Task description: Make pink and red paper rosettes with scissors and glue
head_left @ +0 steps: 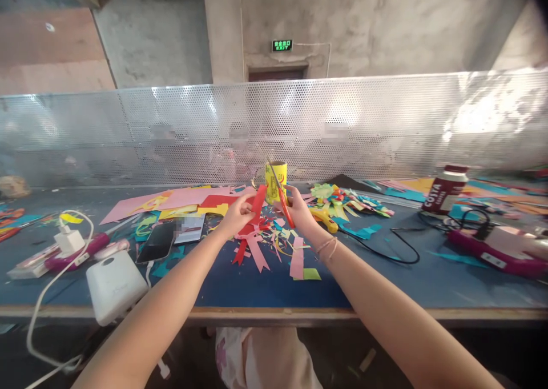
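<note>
My left hand (234, 215) pinches a strip of red paper (255, 207) and holds it upright over the blue table (385, 275). My right hand (297, 211) grips orange-handled scissors (280, 197), blades pointing up and left, close beside the red strip. Under both hands lies a heap of pink, red, yellow and green paper scraps (274, 246). A yellow cup (276, 180) stands just behind the scissors.
A phone (157, 243), a white box (115, 286), a charger with white cable (68, 241) lie at left. Coloured sheets (171, 200), cut shapes (342, 200), a brown bottle (445, 189), a black cable (385, 243) and a magenta device (500, 249) lie beyond. A perforated metal screen (342, 120) backs the table.
</note>
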Available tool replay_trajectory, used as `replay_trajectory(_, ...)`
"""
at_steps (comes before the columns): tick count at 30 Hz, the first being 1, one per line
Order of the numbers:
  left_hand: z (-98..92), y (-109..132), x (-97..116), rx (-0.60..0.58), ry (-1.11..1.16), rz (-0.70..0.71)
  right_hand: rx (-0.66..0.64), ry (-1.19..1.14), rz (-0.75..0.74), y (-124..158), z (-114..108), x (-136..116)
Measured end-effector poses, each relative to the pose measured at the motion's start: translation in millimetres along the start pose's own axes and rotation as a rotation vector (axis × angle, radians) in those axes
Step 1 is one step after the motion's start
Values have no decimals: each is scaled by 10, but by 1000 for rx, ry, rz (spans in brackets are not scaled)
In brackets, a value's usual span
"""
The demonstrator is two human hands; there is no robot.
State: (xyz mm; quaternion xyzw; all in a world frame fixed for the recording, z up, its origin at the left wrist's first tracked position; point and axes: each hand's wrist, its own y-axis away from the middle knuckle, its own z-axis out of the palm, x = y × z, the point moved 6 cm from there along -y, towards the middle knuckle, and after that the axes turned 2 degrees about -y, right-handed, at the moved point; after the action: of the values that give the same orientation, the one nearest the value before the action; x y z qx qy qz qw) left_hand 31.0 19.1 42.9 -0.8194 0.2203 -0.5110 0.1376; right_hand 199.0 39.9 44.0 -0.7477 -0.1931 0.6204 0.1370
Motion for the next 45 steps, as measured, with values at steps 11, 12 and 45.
replay_trajectory(11, 116, 55, 97, -89, -357, 221, 25, -376, 3, 93, 47, -92)
replay_trajectory(12, 108, 60, 115, -83, -402, 252, 20, -381, 3, 86, 40, -78)
replay_trajectory(45, -379, -36, -312, 566, 483, -136, -19, 19, -6, -55, -15, 259)
